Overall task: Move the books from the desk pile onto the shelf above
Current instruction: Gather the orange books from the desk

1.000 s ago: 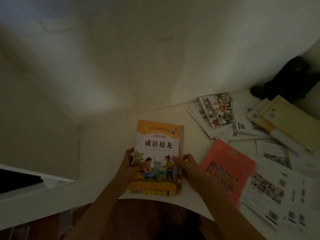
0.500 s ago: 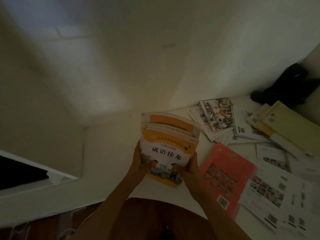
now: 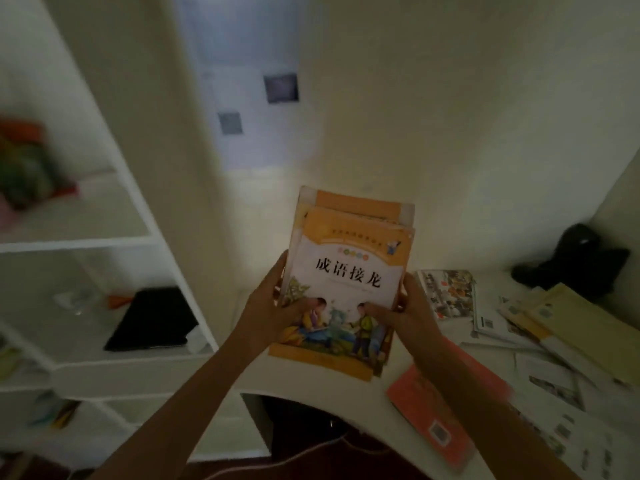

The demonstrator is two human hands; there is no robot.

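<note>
Blurred beyond identification: coloured objects (image 3: 24,164) on the shelf (image 3: 76,237) at upper left. Partly hidden behind the front cover: rear volumes of the stack of books (image 3: 349,271), held at frame centre, clear above the table (image 3: 311,384). Clamped on both sides: left hand (image 3: 273,313) and right hand (image 3: 408,313), thumbs pressed on the cover, remaining fingers hidden behind. Scattered at right: loose papers (image 3: 540,344), red booklet (image 3: 440,414). Lower left: black flat object (image 3: 152,320).

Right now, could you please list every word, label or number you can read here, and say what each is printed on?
"成语接龙": large dark title on the cover of the top orange book, held by the left hand and right hand.
Small line in that cover's top band: too blurred to read.
Print and codes on the desk papers and red booklet: too small to read.
</note>
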